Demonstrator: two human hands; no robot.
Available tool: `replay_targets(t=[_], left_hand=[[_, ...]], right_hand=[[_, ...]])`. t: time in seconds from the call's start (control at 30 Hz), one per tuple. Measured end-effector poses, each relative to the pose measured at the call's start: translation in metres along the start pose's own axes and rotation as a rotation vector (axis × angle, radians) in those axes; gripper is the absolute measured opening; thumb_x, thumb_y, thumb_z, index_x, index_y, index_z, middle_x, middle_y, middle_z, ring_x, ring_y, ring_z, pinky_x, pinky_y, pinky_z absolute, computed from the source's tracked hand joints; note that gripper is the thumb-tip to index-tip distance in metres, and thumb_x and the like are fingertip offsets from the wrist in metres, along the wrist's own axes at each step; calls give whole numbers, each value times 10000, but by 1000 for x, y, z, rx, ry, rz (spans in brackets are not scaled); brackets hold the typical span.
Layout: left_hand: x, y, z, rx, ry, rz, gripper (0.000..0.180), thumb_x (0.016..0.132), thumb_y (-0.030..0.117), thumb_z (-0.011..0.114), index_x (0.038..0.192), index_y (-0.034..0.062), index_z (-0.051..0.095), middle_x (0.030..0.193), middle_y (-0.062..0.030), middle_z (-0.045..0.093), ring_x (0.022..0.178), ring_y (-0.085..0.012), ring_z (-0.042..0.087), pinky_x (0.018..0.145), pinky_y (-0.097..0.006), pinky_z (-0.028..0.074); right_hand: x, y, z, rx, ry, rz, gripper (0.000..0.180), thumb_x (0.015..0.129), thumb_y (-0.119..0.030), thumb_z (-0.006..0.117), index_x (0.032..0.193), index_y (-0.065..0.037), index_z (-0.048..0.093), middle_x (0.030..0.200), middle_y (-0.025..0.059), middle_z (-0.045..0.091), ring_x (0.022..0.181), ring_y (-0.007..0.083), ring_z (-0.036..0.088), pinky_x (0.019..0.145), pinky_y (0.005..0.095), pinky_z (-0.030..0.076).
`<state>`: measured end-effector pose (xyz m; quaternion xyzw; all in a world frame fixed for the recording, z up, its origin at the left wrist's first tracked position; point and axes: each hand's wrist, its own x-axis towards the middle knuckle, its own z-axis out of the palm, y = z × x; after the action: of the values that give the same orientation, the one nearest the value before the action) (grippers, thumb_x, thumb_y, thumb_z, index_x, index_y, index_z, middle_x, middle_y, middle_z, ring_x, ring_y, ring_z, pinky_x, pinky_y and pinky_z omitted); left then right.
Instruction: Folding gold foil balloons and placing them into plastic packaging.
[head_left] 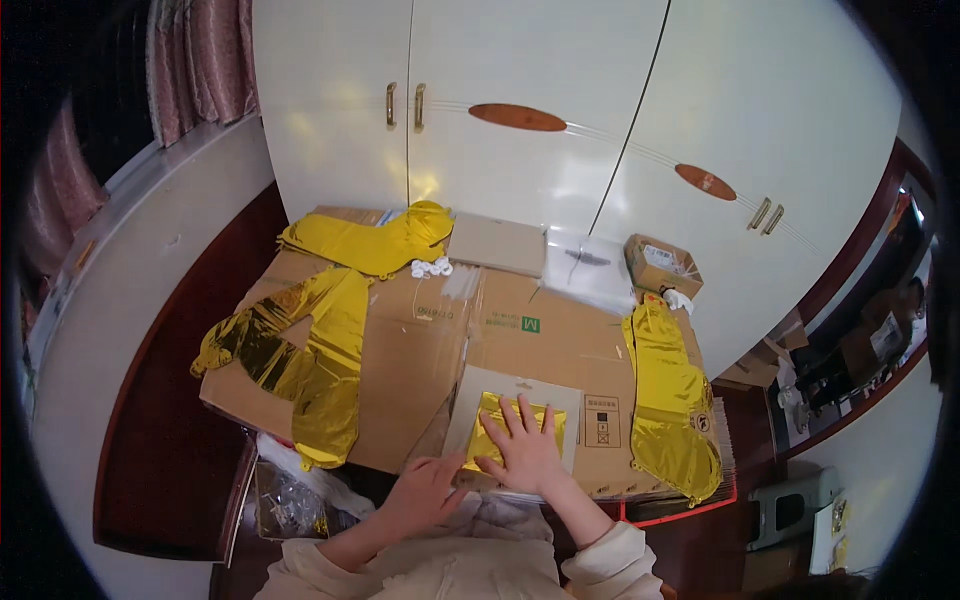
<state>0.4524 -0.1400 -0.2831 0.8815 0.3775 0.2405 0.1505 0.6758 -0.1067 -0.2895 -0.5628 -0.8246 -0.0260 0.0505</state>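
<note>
My right hand (525, 450) lies flat with its fingers spread on a folded square of shiny gold foil (482, 443). Beneath the foil is a pale flat package (465, 410) with a hang hole at its far edge, on a cardboard-covered surface. My left hand (428, 490) is by the package's near left corner, fingers loosely extended, nothing visible in it. Flat gold foil balloons lie around: a bent one (330, 380) at the left, another (365, 242) at the far left and an L-shaped one (665, 400) at the right.
Small white rolled pieces (431, 267) sit near the far balloon. Along the back are a grey flat box (497, 246), clear plastic bags (587, 268) and a small open carton (665, 265). White cabinets (520, 60) stand behind. A grey plastic stool (795, 508) is at the lower right.
</note>
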Motion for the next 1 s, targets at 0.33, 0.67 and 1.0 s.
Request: replay_targets(t=[0.33,0.67,1.0], left_hand=[[-7,-9,-14,153,15,168,318,843,146,629,1158,108,606,1162,-32,615,1099,-201,570,943,-382,406],[4,-29,-13,-108,-126,-3,350,890,67,540,1239,91,541,1186,-56,622,1108,-219,589,947,-404,387],[2,-31,-11,-87,-82,16,401,885,64,528,1284,52,485,1195,-74,625,1081,-259,596,945,-421,398]], right_hand=[[-2,7,0,38,38,-52,756,842,-647,491,1465,-233,376,1523,150,315,1428,382,224,1083,698,120],[-13,-14,-14,162,109,-173,439,809,-347,662,1159,-91,593,1211,92,560,1108,305,509,964,542,373],[-21,-87,22,405,297,51,185,805,-142,671,953,-58,597,890,103,580,837,288,565,746,385,469]])
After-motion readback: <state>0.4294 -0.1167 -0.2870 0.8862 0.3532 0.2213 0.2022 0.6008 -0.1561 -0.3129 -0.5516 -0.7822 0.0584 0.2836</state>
